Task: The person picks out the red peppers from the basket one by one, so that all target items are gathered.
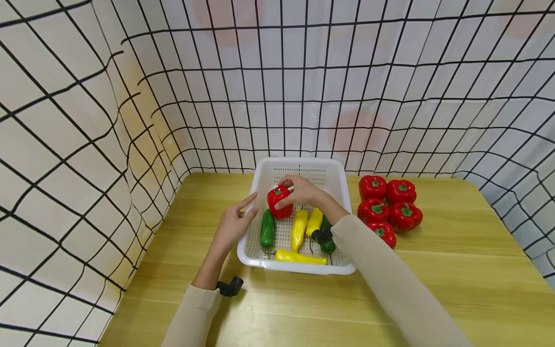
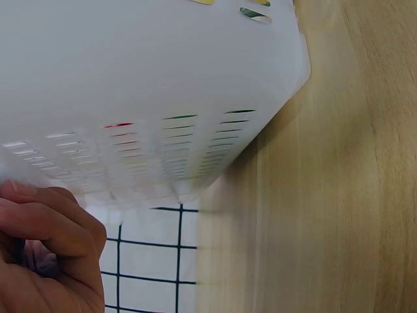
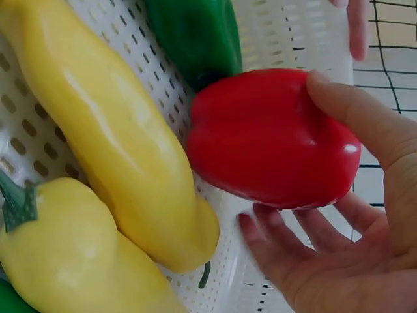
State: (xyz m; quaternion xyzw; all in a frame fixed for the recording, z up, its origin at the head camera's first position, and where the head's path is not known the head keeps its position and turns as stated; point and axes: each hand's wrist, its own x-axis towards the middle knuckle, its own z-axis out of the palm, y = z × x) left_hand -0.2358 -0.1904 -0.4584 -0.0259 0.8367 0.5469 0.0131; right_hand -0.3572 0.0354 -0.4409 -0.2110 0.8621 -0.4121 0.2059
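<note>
My right hand point(image 1: 305, 192) holds a glossy red bell pepper point(image 1: 277, 199) inside a white plastic basket point(image 1: 303, 269), near its left wall. In the right wrist view, the thumb lies on the red bell pepper point(image 3: 267, 140) and the fingers curve along its other side. My left hand point(image 1: 231, 225) is at the basket's left rim, thumb over the edge; its bent fingers point(image 2: 65, 225) lie against the outer wall. Next to the held pepper lies a long green pepper point(image 1: 268, 229). Yellow peppers point(image 1: 299, 229) and another green pepper point(image 1: 328, 246) share the basket, partly hidden by the right wrist.
Several red bell peppers point(image 1: 401, 192) stand grouped on the wooden table point(image 1: 459, 270) right of the basket, one partly covered by the right sleeve. A black wire grid point(image 1: 282, 101) backed by pale cloth rises behind the table and along both sides.
</note>
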